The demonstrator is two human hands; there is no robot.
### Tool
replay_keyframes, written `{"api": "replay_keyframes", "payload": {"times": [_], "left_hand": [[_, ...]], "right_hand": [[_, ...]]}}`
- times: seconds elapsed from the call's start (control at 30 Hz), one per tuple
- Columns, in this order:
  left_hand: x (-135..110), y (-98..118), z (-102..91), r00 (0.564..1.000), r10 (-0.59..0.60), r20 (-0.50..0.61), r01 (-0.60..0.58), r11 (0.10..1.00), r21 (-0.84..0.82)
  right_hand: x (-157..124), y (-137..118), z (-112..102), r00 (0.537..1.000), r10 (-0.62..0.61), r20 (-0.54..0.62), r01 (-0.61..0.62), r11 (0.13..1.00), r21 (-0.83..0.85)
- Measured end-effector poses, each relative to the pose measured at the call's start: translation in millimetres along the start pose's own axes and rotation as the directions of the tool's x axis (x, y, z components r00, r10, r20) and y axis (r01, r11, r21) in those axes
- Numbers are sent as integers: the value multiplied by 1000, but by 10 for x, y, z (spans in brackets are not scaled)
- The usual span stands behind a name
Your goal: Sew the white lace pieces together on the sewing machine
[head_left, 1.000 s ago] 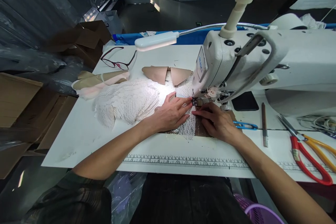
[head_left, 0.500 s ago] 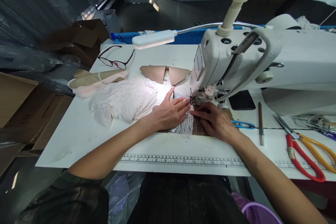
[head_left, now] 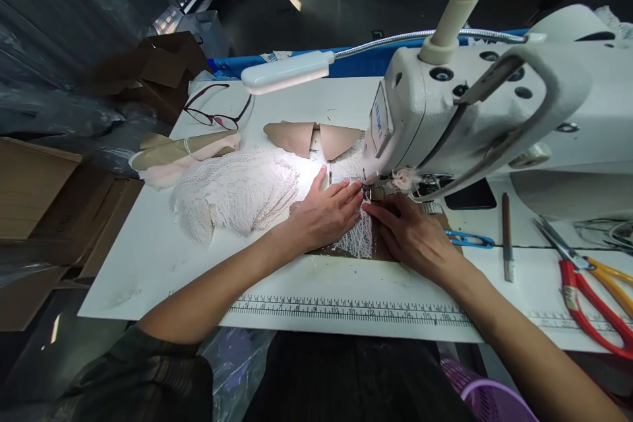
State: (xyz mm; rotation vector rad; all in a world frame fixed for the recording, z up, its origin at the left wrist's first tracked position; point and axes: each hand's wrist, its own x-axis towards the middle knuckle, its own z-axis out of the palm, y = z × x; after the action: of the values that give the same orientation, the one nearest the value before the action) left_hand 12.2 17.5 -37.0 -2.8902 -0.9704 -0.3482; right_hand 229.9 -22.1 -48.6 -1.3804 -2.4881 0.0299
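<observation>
head view: the white lace (head_left: 360, 242) now lies slightly farther back at the presser foot (head_left: 372, 193), suggesting it is feeding, with the left hand (head_left: 329, 212) open and flat on it, the right hand (head_left: 411, 227) touching its edge, grip unclear.

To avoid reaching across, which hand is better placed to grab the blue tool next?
Probably the right hand: the blue tool lies close beside it, while the left hand rests on the white lace, farther away.

Sewing machine (head_left: 408, 105), obstacle beyond right fingers (head_left: 380, 213)
</observation>
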Motion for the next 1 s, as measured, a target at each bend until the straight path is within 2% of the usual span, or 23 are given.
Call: {"api": "replay_keyframes", "payload": {"times": [0.13, 0.33, 0.47, 0.6, 0.73, 0.8, 1.0], "left_hand": [[37, 41, -7, 998, -59, -11, 59, 998, 15], [77, 45, -36, 992, -119, 32, 119, 993, 3], [69, 17, -47, 989, -134, 59, 136, 990, -33], [55, -7, -31, 991, -126, 54, 130, 989, -73], [68, -30, -6, 996, -89, 20, 90, 994, -56], [66, -55, -20, 997, -82, -15, 81, 997, -19], [-95, -114, -152, 988, 12, -156, -11, 1000, 5]], "right_hand": [[48, -38, -13, 999, 35, 20, -35, 999, -9], [18, 49, 35, 994, -58, -93, 70, 989, 129], [-65, 149, 4, 997, 62, -53, -44, 955, 292], [-49, 280, -193, 992, 125, -25, -104, 910, 402], [101, 417, -403, 982, 115, 148, -167, 895, 414], [177, 444, -433, 975, 118, 187, -182, 908, 377], [189, 369, -280, 973, 221, 60, -228, 922, 312]]}}
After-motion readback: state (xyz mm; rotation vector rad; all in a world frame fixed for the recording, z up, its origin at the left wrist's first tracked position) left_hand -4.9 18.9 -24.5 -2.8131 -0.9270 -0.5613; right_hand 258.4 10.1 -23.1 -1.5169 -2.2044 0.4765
